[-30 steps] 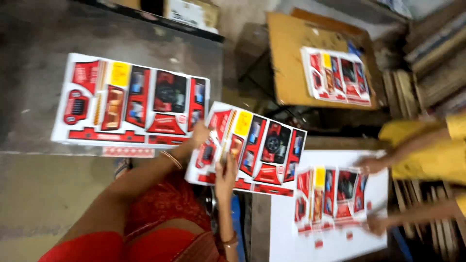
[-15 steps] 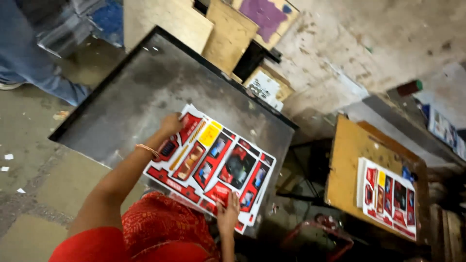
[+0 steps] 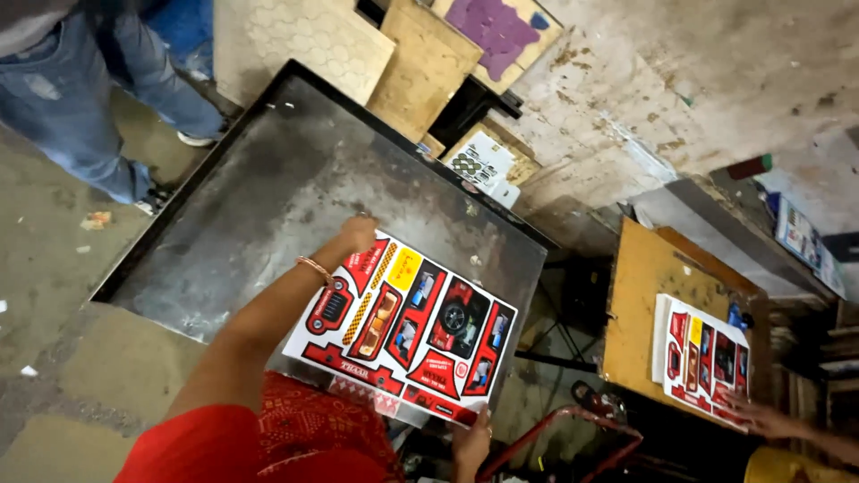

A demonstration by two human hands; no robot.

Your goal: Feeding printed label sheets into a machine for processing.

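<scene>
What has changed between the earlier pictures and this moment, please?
The printed sheet has been carried from beside the other sheets over to the dark metal tray, and now lies over its near edge. The view swung with it, so another person's sheet on the wooden board sits farther off. Unchanged: the left hand holds the sheet's far edge, the right hand its near edge.

Wooden boards (image 3: 420, 67) lean against stained wall. Another printed sheet (image 3: 702, 362) lies on plywood stand (image 3: 640, 304). Bystander's jeans (image 3: 72, 116) at upper left.
</scene>
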